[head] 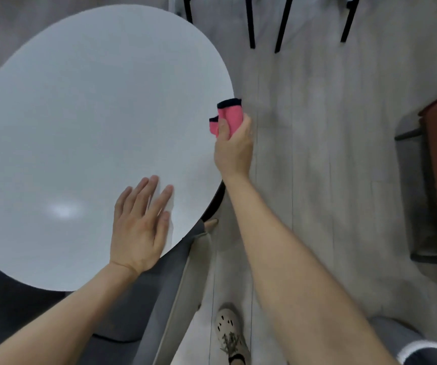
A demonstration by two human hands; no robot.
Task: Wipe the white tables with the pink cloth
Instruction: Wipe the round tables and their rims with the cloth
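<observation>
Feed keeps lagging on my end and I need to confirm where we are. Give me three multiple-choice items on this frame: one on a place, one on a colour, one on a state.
1. Where is the pink cloth?
A. By the right rim of the white table
B. Spread flat at the middle of the tabletop
C. On the floor beside the shoe

2. What colour is the cloth's edging?
A. White
B. Black
C. Yellow

3. How does the left hand lie?
A. Curled in a fist
B. Gripping a chair leg
C. Flat on the tabletop, fingers straight

Answers:
1 A, since the right hand grips it bunched at that rim.
2 B, since a dark band runs along its top edge.
3 C, since the palm faces down near the table's near edge.
</observation>
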